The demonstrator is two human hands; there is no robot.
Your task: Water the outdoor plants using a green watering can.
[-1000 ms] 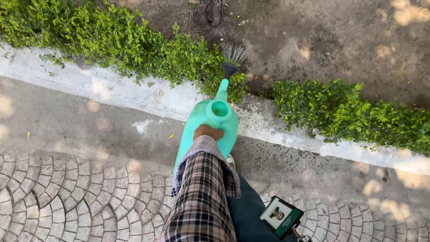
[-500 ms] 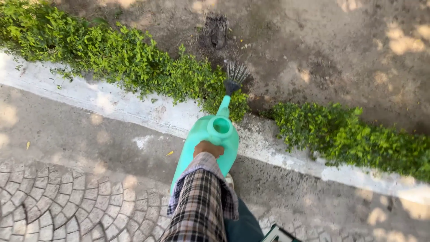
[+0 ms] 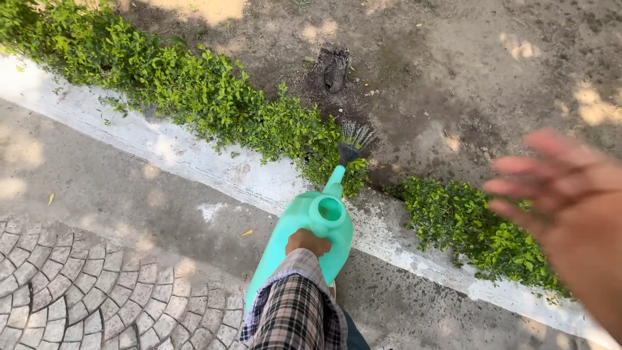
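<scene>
Turquoise plastic fills my left grip (image 3: pixel 308 242): fingers closed round the handle of the watering can (image 3: pixel 317 227), tipped forward. Ahead of the grip its rose (image 3: pixel 350 152) sprays over the hedge (image 3: pixel 214 97) beyond the white kerb (image 3: pixel 194 162). My right hand (image 3: pixel 570 207) hovers blurred, fingers spread, holding nothing.

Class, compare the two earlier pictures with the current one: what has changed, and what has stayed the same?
A blurred right hand, fingers spread, has come into view at the right edge, holding nothing. The view has shifted, so the hedge sits lower. Unchanged: the left hand grips the green watering can, tilted and spraying water beyond the hedge.
</scene>
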